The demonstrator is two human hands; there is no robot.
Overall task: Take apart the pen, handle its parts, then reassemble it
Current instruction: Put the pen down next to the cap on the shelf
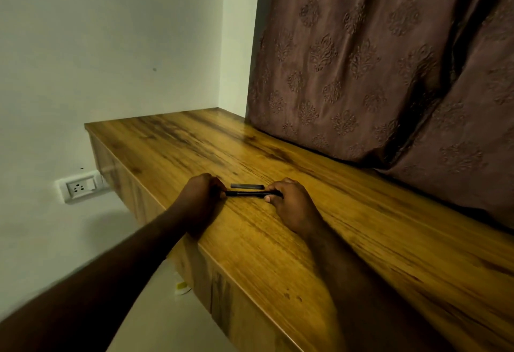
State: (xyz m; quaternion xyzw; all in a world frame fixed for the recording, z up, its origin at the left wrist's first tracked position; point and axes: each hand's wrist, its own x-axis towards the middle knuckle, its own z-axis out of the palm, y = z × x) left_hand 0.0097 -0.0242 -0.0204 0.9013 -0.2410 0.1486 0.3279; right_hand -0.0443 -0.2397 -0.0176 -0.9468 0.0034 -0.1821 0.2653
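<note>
A slim black pen (246, 194) lies level just above the wooden table (361, 240), held at both ends. My left hand (201, 198) is closed around its left end, and my right hand (292, 204) pinches its right end with thumb and fingers. A short dark pen part (247, 185), probably the cap, rests on the wood just beyond the pen, untouched by either hand. The pen's two tips are hidden inside my fingers.
A brown patterned curtain (375, 73) hangs along the table's far right side. The table's left edge drops to the floor, where a small white and yellow object (182, 287) lies. A wall socket (79, 187) sits low on the white wall at left.
</note>
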